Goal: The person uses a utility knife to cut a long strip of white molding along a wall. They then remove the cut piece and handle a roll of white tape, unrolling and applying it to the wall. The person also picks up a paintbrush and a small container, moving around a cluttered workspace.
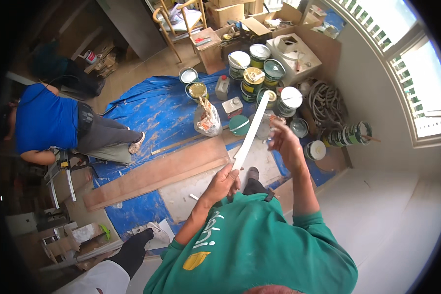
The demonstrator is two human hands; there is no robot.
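A long, narrow white strip [252, 132] slants up and away in front of my green shirt. Its near end is in my left hand [224, 184], with the fingers closed around it. My right hand [287, 145] is raised to the right of the strip, apart from it, its fingers loosely bent and spread with nothing visible in them. Beyond the strip's far end are several paint buckets [291, 98], and a green-lidded tub [239, 125] sits just left of its middle.
Blue sheeting [152, 103] covers much of the floor, with long brown boards [157, 171] across it. A person in a blue shirt [46, 117] bends at the left; another person's leg [132, 252] shows at lower left. Coiled hose [326, 103] lies by the right wall.
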